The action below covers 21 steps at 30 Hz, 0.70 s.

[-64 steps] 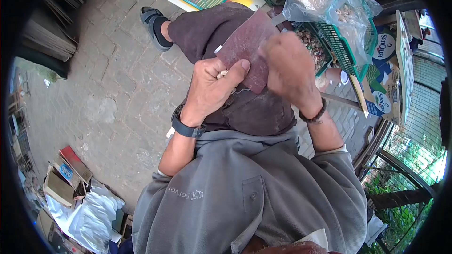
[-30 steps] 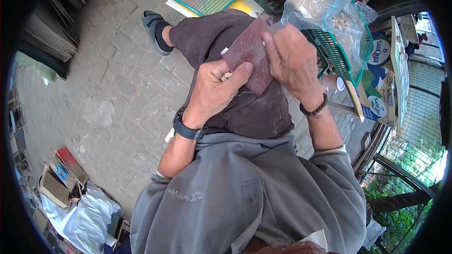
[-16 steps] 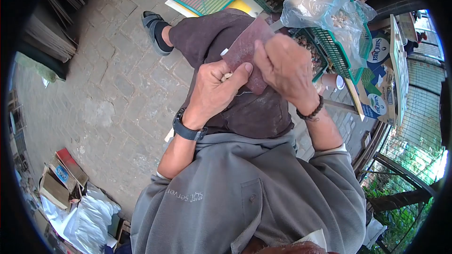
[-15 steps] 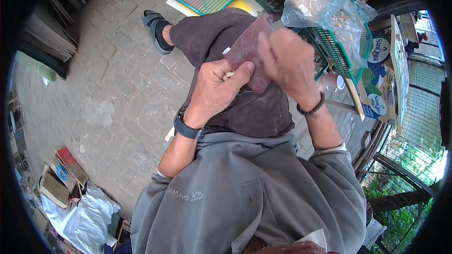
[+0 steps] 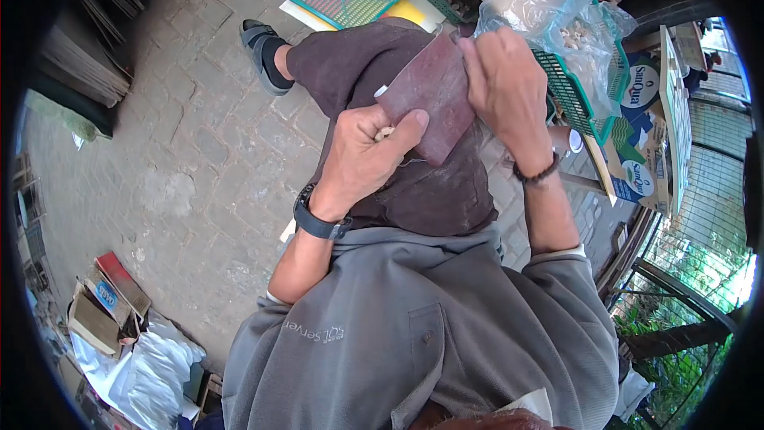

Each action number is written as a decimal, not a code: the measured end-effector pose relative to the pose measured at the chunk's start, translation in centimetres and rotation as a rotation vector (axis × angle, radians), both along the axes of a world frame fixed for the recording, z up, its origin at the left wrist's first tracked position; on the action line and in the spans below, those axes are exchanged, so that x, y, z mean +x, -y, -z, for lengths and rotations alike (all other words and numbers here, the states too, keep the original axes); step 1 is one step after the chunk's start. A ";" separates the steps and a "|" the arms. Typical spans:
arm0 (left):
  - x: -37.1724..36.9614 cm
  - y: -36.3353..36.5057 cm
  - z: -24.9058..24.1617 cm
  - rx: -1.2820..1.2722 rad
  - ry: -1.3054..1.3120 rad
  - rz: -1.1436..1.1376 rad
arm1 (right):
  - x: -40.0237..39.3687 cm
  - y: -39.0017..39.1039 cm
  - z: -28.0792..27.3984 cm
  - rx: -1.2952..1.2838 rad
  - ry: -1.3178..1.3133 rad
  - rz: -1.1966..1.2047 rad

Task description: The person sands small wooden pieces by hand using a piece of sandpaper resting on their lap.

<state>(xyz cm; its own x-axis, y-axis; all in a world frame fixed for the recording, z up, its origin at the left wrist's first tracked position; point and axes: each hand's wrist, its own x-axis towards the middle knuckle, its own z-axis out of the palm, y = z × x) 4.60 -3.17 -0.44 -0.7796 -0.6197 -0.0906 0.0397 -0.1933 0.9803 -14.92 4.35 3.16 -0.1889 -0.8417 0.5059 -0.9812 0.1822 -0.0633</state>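
A reddish-brown sheet of sandpaper point(image 5: 436, 94) lies over my lap, dusted paler in the middle. My left hand point(image 5: 358, 151) is closed at its lower left edge, with the thumb pressed on the sheet. Small pale pieces point(image 5: 384, 134) show within the curled fingers of that hand. At the sheet's right edge is my right hand point(image 5: 509, 87), fingers bent and thumb pointing up along the edge. Whatever its fingers hold, if anything, is hidden from view.
A green plastic basket point(image 5: 570, 95) with a clear plastic bag point(image 5: 541, 0) and small pale pieces stands at the right. Beyond my knee is another green basket point(image 5: 382, 12). Printed cardboard point(image 5: 637, 135) is at far right; boxes point(image 5: 103, 310) lie lower left on the paving.
My right hand, blurred over the sandpaper before, has moved right and slightly down to its edge. More of the sheet shows now. My left hand stays nearly in place.
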 end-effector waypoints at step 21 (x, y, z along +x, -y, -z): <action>0.4 0.7 0.0 0.015 -0.029 0.038 | 1.7 -2.8 -1.2 -0.091 0.819 -0.247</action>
